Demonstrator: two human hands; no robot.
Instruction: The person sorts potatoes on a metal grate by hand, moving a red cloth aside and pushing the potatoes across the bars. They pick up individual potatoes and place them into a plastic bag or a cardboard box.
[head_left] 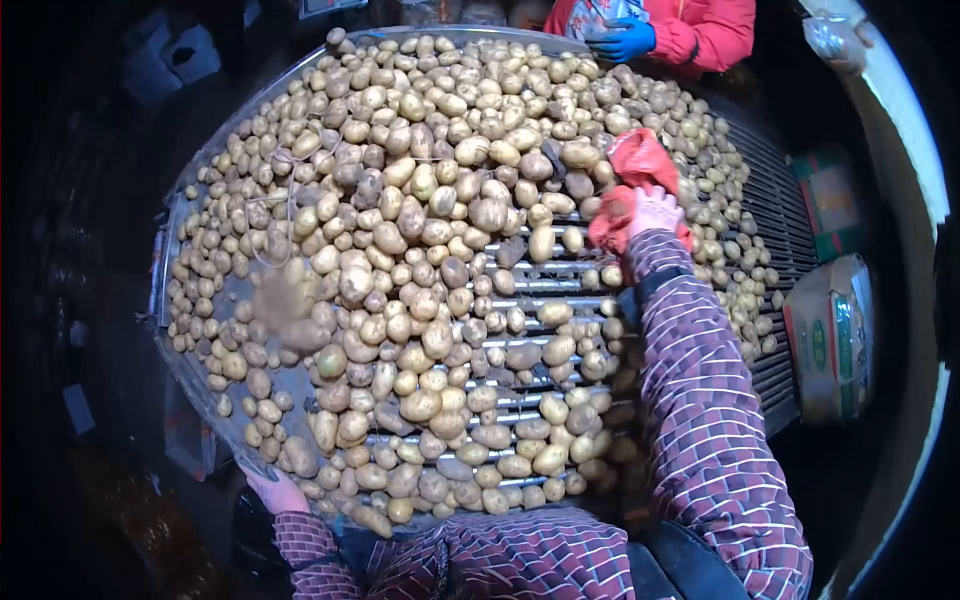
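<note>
Many potatoes (421,405), brown and yellowish, are spread over a slatted metal sorting table (545,284). My right hand (655,212) reaches out over the right half and is closed on a crumpled red cloth or bag (640,160), which lies among the potatoes. At the near left edge, my left hand (276,492) holds the table's metal rim; some of its fingers are hidden. A thin cord (291,205) lies across the potatoes on the left. A brown blur (285,300) hangs over the left side, too smeared to name.
Across the table is a person in a red jacket (700,35) with a blue-gloved hand (622,40). Bare dark bars (765,165) run along the right side. A full, printed bag (832,340) stands against the right edge, with a red and green package (830,205) behind it.
</note>
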